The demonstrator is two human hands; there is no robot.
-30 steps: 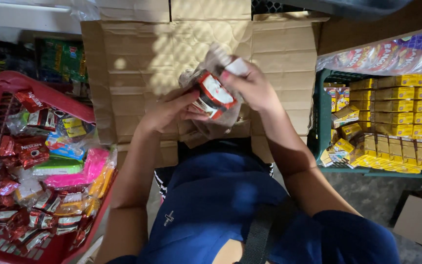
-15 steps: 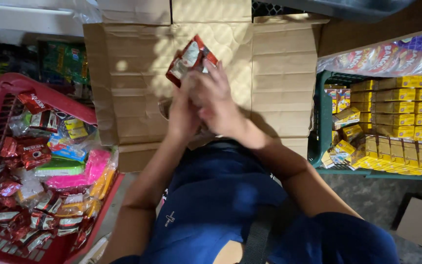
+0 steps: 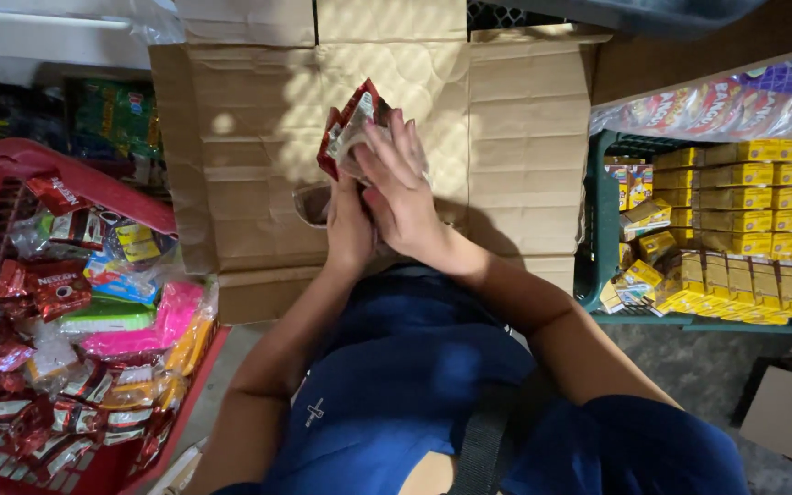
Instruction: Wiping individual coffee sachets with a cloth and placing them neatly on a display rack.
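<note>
Two hands meet in front of the person's chest, both around one bundle of red and white sachets [image 3: 348, 128] held up over the flattened cardboard. Right hand [image 3: 405, 188] lies flat against the near side of the bundle, fingers straight and together, pointing away from the body. Left hand [image 3: 348, 229] sits below and behind it, closed on the bundle's lower end; its fingers are mostly hidden by the right hand.

Surface: flattened brown cardboard boxes [image 3: 258, 137], creased and overlapping, cover the area ahead, dappled with patches of light. A small tear or hole shows just left of the left hand.

Left side: red plastic basket [image 3: 11, 165], holding many small packets in red, pink, green and yellow wrappers, several inside clear bags. Dark shelving with green packs stands behind it.

Right side: green plastic crate [image 3: 598, 266] filled with rows of small yellow boxes [image 3: 744, 183], neatly stacked at the back, loose and tilted at the front. Above it lies a clear bag of colourful packets [image 3: 726, 96].

Floor: grey concrete [image 3: 689, 357], visible below the crate, with a brown carton at the lower right. The person wears blue clothing.
</note>
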